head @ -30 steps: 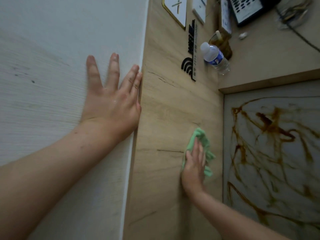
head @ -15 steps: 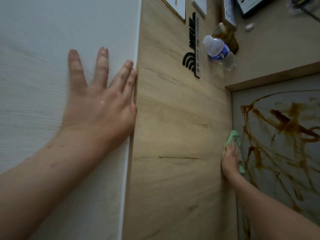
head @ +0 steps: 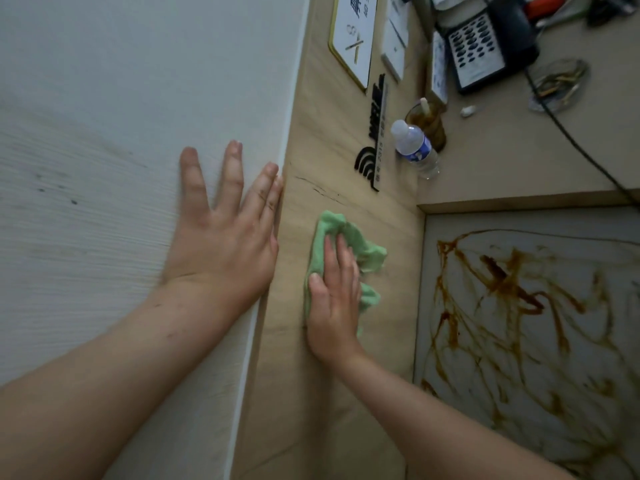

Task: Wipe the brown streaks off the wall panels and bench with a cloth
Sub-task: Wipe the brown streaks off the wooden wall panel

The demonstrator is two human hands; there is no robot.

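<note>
Head view: we see the right hand [head: 334,299] laid flat on a green cloth [head: 367,249], fingers straight and close together, pressing it against the wood wall panel [head: 311,393]. The cloth is bunched under the palm and fingers and spills out above the fingertips and to their right; the thumb lies along its left edge. The left hand [head: 221,244] rests open on the white wall panel [head: 104,98], fingers spread, its little finger along the seam where the two panels meet. The cloth is well apart from the brown streaks [head: 502,282], which cover the grey bench [head: 571,393] to the right. Higher on the wood panel we make out a black Wi-Fi sign [head: 372,150] with curved bars and small print too fine to read, and a white gold-edged plaque [head: 353,39] showing an "8". A water bottle [head: 415,150] stands beside the sign; its blue label is illegible.
</note>
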